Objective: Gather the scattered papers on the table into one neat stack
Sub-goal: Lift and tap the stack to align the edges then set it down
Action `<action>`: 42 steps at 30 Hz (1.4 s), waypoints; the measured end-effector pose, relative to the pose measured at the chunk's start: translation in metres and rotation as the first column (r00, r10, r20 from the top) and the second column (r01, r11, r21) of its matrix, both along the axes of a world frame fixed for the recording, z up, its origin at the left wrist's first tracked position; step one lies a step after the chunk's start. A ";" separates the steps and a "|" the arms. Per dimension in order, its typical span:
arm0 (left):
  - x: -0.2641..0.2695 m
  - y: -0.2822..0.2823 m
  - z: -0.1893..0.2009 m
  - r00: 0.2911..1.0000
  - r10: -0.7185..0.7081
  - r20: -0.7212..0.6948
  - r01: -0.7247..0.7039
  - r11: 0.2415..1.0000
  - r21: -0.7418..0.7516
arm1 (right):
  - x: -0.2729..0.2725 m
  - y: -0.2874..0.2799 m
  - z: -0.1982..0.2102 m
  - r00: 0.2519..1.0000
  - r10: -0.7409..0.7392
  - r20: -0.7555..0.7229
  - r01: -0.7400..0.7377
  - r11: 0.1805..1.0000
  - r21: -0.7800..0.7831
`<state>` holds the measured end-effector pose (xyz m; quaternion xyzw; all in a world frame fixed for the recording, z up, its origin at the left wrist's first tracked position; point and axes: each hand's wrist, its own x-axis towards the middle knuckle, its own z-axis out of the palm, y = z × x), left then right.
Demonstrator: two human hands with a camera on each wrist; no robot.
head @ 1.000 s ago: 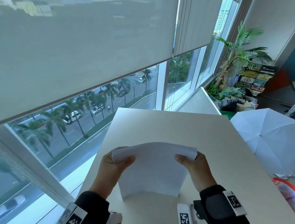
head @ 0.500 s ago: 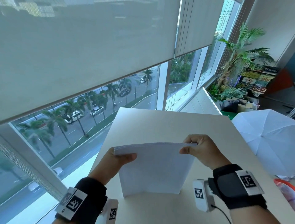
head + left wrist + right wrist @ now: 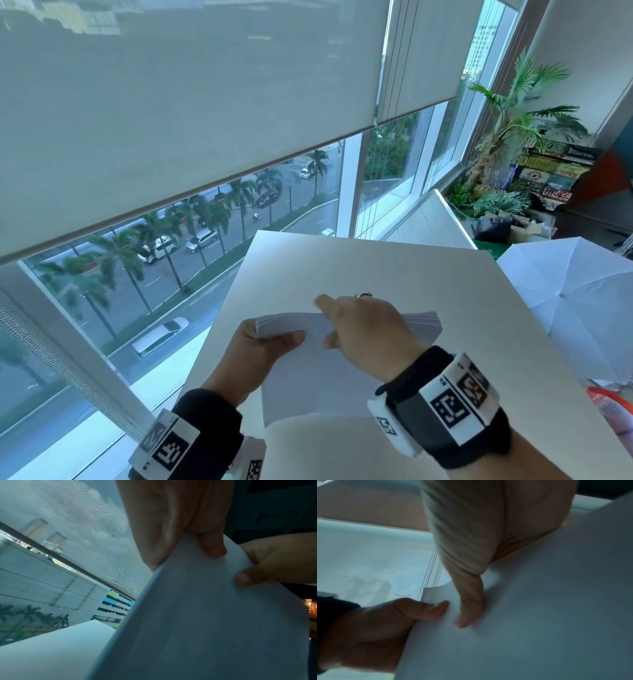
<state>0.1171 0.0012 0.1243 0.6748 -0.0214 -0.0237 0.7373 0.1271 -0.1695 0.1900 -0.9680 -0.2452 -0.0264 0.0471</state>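
We're seeing one stack of papers (image 3: 301, 373) and two hands on it, and nothing else lying on the table (image 3: 359, 270). The sheets are standing on their lower edge on the tabletop, near the front, leaning a little toward us, with the layered top edge showing as a fanned band. We can't count the single sheets; the edge is too fine.

The left hand (image 3: 260, 349) is gripping the upper left corner of the stack, thumb (image 3: 212, 545) lying across the near face and the other fingers tucked behind, pinching the paper between them. The wrist is coming up from below left, a black band and a tagged camera on it.

The right hand (image 3: 366, 332) is reaching over the top edge near the middle, back of the hand facing us, a ring on one finger. Its thumb (image 3: 469, 609) is pressing flat on the near face, just beside the left thumb, but we cannot tell how the other fingers are lying behind the sheets.

Off to the right we're also spotting one white umbrella (image 3: 575, 308), open, beside the table.
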 end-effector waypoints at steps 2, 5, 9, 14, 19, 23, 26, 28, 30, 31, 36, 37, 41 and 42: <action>0.000 -0.003 0.001 1.000 0.024 0.020 -0.024 1.000 0.002 | 0.000 0.002 -0.004 0.999 0.007 0.038 -0.009 0.999 0.038; 0.001 -0.009 0.007 0.990 0.085 0.114 -0.092 0.994 0.061 | 0.002 -0.006 -0.005 0.998 -0.002 0.056 -0.005 0.992 0.126; 0.015 -0.004 0.011 0.903 0.286 0.321 -0.376 0.887 0.267 | 0.007 -0.028 0.007 0.987 -0.158 0.023 0.143 0.939 0.311; 0.023 0.021 -0.006 0.812 0.546 0.206 -0.575 0.686 0.446 | 0.012 -0.077 0.005 0.938 -0.291 -0.188 0.330 0.587 0.739; 0.020 0.024 -0.034 0.954 0.248 -0.170 -0.269 0.956 -0.119 | 0.006 -0.099 -0.034 0.908 -0.218 -0.358 0.396 0.164 0.904; 0.016 0.023 -0.039 0.980 0.172 -0.099 -0.181 0.980 -0.087 | 0.000 -0.097 -0.068 0.898 -0.177 -0.402 0.405 -0.023 0.914; 0.014 0.022 -0.043 0.961 0.278 -0.003 -0.278 0.960 -0.030 | -0.006 -0.091 -0.088 0.898 -0.149 -0.414 0.399 -0.121 0.909; 0.013 0.016 -0.045 0.938 0.343 0.058 -0.345 0.938 0.027 | -0.007 -0.087 -0.100 0.896 -0.135 -0.422 0.400 -0.167 0.901; 0.011 0.010 -0.046 0.926 0.369 0.085 -0.374 0.926 0.058 | -0.007 -0.082 -0.106 0.898 -0.108 -0.428 0.401 -0.205 0.893; 0.010 0.008 -0.047 0.921 0.377 0.099 -0.384 0.921 0.068 | -0.007 -0.081 -0.108 0.902 -0.097 -0.421 0.393 -0.220 0.893; 0.004 0.001 -0.057 0.925 0.373 0.068 -0.377 0.924 0.066 | -0.008 -0.076 -0.108 0.901 -0.068 -0.428 0.404 -0.225 0.887; 0.001 0.000 -0.059 0.928 0.368 0.054 -0.371 0.927 0.057 | -0.011 -0.075 -0.109 0.898 -0.054 -0.436 0.415 -0.222 0.882; -0.010 0.002 -0.065 0.945 0.327 0.002 -0.327 0.945 -0.010 | -0.018 -0.077 -0.118 0.854 -0.066 -0.516 0.497 -0.193 0.846; -0.011 0.004 -0.065 0.949 0.315 -0.006 -0.315 0.949 -0.017 | -0.019 -0.079 -0.123 0.836 -0.080 -0.544 0.524 -0.182 0.832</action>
